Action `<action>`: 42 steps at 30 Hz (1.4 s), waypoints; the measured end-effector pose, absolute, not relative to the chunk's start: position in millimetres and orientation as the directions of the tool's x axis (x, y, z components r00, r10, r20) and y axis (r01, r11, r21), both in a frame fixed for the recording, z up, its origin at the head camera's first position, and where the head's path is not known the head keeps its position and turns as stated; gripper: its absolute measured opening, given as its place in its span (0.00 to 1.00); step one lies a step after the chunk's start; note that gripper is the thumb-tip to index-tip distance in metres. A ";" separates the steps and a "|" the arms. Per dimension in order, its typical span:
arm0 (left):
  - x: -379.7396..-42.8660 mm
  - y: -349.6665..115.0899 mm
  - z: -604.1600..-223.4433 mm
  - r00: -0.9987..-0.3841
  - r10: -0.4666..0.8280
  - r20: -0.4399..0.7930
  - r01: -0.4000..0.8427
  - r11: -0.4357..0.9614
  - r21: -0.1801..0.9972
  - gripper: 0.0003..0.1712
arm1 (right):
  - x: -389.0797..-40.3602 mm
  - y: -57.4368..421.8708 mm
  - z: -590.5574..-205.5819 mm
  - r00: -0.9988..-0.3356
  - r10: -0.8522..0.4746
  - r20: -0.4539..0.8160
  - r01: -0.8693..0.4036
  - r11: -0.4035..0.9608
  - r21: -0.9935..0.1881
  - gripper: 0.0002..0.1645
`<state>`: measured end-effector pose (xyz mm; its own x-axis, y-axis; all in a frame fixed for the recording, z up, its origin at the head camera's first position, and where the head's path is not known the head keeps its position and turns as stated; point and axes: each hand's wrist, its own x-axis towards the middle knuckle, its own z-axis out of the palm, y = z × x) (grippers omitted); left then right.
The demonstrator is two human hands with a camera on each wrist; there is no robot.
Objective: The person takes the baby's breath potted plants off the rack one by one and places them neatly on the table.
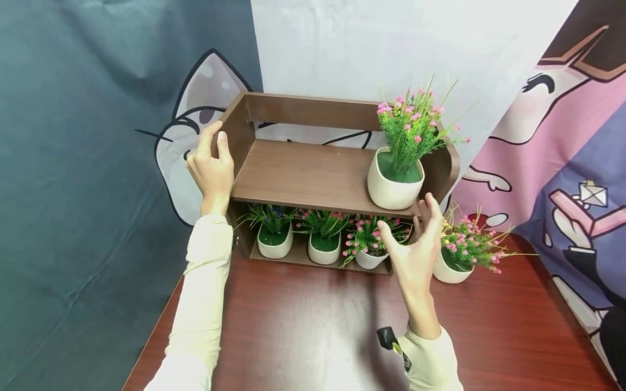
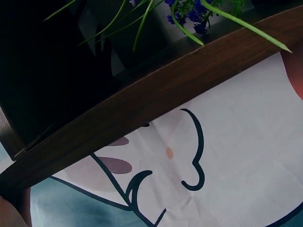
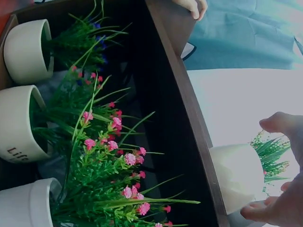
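A brown two-tier wooden shelf point(image 1: 303, 168) stands on the table. My left hand point(image 1: 211, 165) grips the upper edge of its left side panel; in the right wrist view its fingertips point(image 3: 193, 7) lap over that edge. On the upper board, at the right end, sits a cream pot with pink flowers point(image 1: 396, 184). My right hand point(image 1: 415, 250) is just in front of this pot, thumb and fingers spread apart. In the right wrist view the fingers are close to the pot's side point(image 3: 236, 175); whether one touches it I cannot tell.
On the lower tier stand three potted plants: a blue-flowered one point(image 1: 275, 247), a middle one point(image 1: 324, 252) and a pink-flowered one point(image 1: 370, 259). Another pink-flowered pot point(image 1: 452, 269) is on the red-brown table point(image 1: 303, 326), right of the shelf. Printed cloth point(image 1: 342, 43) hangs behind.
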<state>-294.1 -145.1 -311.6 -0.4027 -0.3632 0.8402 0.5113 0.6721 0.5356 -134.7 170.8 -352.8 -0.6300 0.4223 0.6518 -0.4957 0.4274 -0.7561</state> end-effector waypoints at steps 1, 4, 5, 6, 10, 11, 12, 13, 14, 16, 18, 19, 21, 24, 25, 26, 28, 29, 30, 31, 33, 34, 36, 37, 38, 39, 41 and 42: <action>-294.0 -145.1 -312.0 -0.404 -0.363 0.840 0.511 0.672 0.536 0.16 | -137.8 170.2 -353.2 -0.617 0.427 0.661 -0.497 0.441 -0.748 0.50; -293.5 -145.4 -313.9 -0.407 -0.363 0.838 0.509 0.672 0.538 0.15 | -146.4 169.3 -354.2 -0.586 0.434 0.685 -0.500 0.471 -0.726 0.50; -292.9 -145.5 -314.4 -0.408 -0.364 0.838 0.507 0.673 0.539 0.15 | -149.0 169.4 -354.7 -0.580 0.435 0.689 -0.486 0.494 -0.721 0.50; -292.3 -145.6 -314.9 -0.407 -0.367 0.837 0.506 0.672 0.540 0.15 | -151.4 169.4 -354.9 -0.580 0.441 0.685 -0.462 0.515 -0.722 0.51; -291.7 -146.3 -313.6 -0.405 -0.372 0.835 0.510 0.667 0.544 0.14 | -159.8 170.4 -353.9 -0.595 0.460 0.659 -0.373 0.568 -0.734 0.55; -292.1 -146.7 -312.0 -0.404 -0.370 0.837 0.512 0.666 0.542 0.14 | -161.9 170.5 -353.1 -0.599 0.467 0.651 -0.356 0.573 -0.738 0.56; -292.6 -147.1 -310.2 -0.404 -0.367 0.838 0.516 0.665 0.540 0.14 | -163.8 170.4 -352.0 -0.606 0.471 0.641 -0.347 0.569 -0.745 0.57; -292.7 -147.5 -309.6 -0.408 -0.363 0.838 0.516 0.665 0.540 0.15 | -165.0 170.4 -351.6 -0.615 0.475 0.629 -0.337 0.564 -0.754 0.58; -292.8 -147.9 -308.8 -0.411 -0.357 0.839 0.518 0.666 0.537 0.15 | -166.4 170.4 -351.1 -0.622 0.476 0.622 -0.328 0.563 -0.759 0.58; -293.0 -148.8 -307.9 -0.415 -0.354 0.838 0.515 0.669 0.537 0.15 | -168.5 170.4 -349.9 -0.639 0.473 0.606 -0.314 0.559 -0.767 0.60; -293.0 -149.2 -308.1 -0.417 -0.356 0.836 0.510 0.670 0.539 0.15 | -170.4 170.9 -348.4 -0.654 0.471 0.592 -0.298 0.559 -0.774 0.61; -292.9 -149.0 -308.5 -0.419 -0.357 0.835 0.508 0.670 0.542 0.14 | -171.3 171.6 -347.2 -0.658 0.470 0.588 -0.289 0.564 -0.774 0.62; -292.8 -148.2 -309.4 -0.423 -0.362 0.831 0.503 0.669 0.548 0.14 | -173.8 173.7 -344.5 -0.664 0.463 0.587 -0.271 0.583 -0.766 0.63; -293.6 -147.0 -310.5 -0.425 -0.367 0.828 0.502 0.666 0.552 0.15 | -178.8 176.1 -339.6 -0.671 0.464 0.578 -0.229 0.612 -0.757 0.64; -294.0 -146.7 -311.0 -0.423 -0.370 0.827 0.502 0.664 0.554 0.15 | -180.4 176.5 -337.9 -0.678 0.466 0.568 -0.207 0.620 -0.757 0.64; -294.2 -146.4 -311.3 -0.421 -0.372 0.827 0.503 0.663 0.555 0.15 | -181.9 176.8 -336.2 -0.686 0.469 0.556 -0.187 0.624 -0.759 0.65; -294.6 -145.9 -311.8 -0.418 -0.375 0.827 0.504 0.662 0.555 0.15 | -184.8 176.7 -333.1 -0.699 0.480 0.530 -0.152 0.624 -0.766 0.66; -294.7 -145.7 -311.9 -0.420 -0.375 0.827 0.504 0.661 0.556 0.15 | -186.7 176.5 -331.8 -0.703 0.485 0.520 -0.137 0.625 -0.769 0.66; -294.7 -145.2 -312.0 -0.424 -0.375 0.824 0.505 0.658 0.559 0.15 | -188.4 176.3 -330.8 -0.705 0.487 0.515 -0.128 0.628 -0.768 0.66; -294.7 -144.6 -312.3 -0.427 -0.375 0.823 0.506 0.655 0.561 0.15 | -190.1 176.5 -330.3 -0.705 0.487 0.515 -0.123 0.631 -0.766 0.66; -294.4 -143.6 -313.0 -0.430 -0.380 0.819 0.503 0.652 0.567 0.14 | -193.9 177.0 -331.0 -0.701 0.487 0.521 -0.121 0.639 -0.760 0.64; -294.4 -143.5 -313.4 -0.428 -0.384 0.818 0.503 0.651 0.569 0.14 | -195.9 176.9 -331.8 -0.700 0.485 0.524 -0.123 0.640 -0.758 0.64; -294.8 -143.8 -313.8 -0.426 -0.391 0.816 0.501 0.650 0.572 0.14 | -199.1 176.6 -333.7 -0.696 0.481 0.533 -0.132 0.644 -0.754 0.62; -295.1 -144.1 -313.8 -0.422 -0.393 0.817 0.500 0.651 0.571 0.14 | -200.0 176.4 -334.5 -0.695 0.482 0.534 -0.134 0.643 -0.754 0.62; -295.6 -144.5 -313.8 -0.418 -0.394 0.818 0.501 0.652 0.570 0.14 | -200.6 176.2 -335.1 -0.693 0.482 0.536 -0.137 0.642 -0.755 0.62; -296.0 -144.8 -313.6 -0.416 -0.394 0.819 0.501 0.652 0.569 0.14 | -201.0 176.1 -335.5 -0.690 0.484 0.539 -0.142 0.639 -0.756 0.62; -296.9 -145.5 -312.9 -0.419 -0.391 0.820 0.506 0.649 0.568 0.14 | -202.0 176.2 -335.8 -0.682 0.486 0.547 -0.150 0.639 -0.754 0.61; -297.2 -145.8 -312.6 -0.420 -0.390 0.819 0.506 0.649 0.568 0.14 | -202.2 176.1 -335.9 -0.679 0.488 0.548 -0.152 0.637 -0.755 0.61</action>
<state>-297.2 -145.8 -312.6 -0.4199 -0.3905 0.8193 0.5062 0.6485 0.5685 -202.2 176.1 -335.9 -0.6793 0.4877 0.5484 -0.1522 0.6375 -0.7553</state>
